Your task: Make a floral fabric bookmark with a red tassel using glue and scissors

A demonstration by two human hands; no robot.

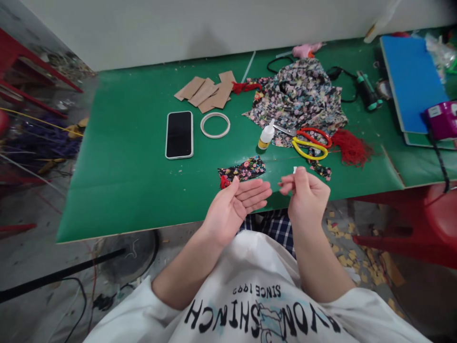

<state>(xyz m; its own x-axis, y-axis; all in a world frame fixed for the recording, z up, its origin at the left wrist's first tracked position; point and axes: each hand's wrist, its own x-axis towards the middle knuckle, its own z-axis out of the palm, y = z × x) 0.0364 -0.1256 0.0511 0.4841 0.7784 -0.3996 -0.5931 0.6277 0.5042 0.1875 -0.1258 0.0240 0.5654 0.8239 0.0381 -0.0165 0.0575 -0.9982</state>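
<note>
Head view: nearest is the person's white shirt point(250, 281), printed with dark lettering. Just beyond it, at the worktop's point(135, 190) near edge, the left hand point(237, 202) lies palm up, its fingers straight and close together, thumb apart, holding nothing. The right hand point(307, 193) is beside it with the fingers narrow, pinching a small white piece point(295, 169) that shows above the thumb.

Just past the left hand lies a floral strip point(246, 167) with a red tuft point(224, 181) at its end; whether the thumb touches it, I cannot tell. A floral scrap point(321, 170) lies beyond the right hand.

Farther in is a small white bottle point(266, 136) with a yellow label and a pointed nozzle; its contents cannot be seen. Scissors point(295, 134) with one red and one yellow handle lie beside it, red threads point(353, 147) to their right. Leftward are a tape ring point(215, 136) and a dark-screened phone point(179, 134).

Farther still are overlapping cardboard pieces point(207, 93) and crumpled floral fabric point(303, 90). At far right, past a blue board point(410, 81), is a clear plastic bag point(441, 50); what it holds is unclear. A pink tool point(306, 50) lies behind the fabric.
</note>
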